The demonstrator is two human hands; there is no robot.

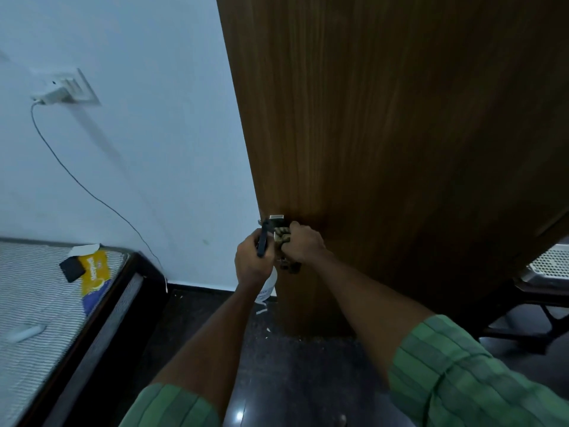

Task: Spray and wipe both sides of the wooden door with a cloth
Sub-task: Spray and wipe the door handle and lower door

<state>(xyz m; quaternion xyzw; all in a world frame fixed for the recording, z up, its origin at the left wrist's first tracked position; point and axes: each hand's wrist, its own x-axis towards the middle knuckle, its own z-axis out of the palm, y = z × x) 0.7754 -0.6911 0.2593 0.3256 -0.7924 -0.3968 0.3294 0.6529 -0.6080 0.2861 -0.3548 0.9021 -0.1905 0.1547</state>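
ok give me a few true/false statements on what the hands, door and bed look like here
1. The left hand holds a spray bottle. True.
2. The right hand is empty. False: it grips a cloth by the door's metal fitting.
3. The wooden door lies flat on the floor. False: it stands upright.
4. A charger is plugged into the wall socket. True.
5. A yellow packet lies on the mattress. True.

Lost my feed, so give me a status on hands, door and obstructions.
Left hand grips spray bottle. Right hand holds cloth at door edge by latch. Chair stands right of door.
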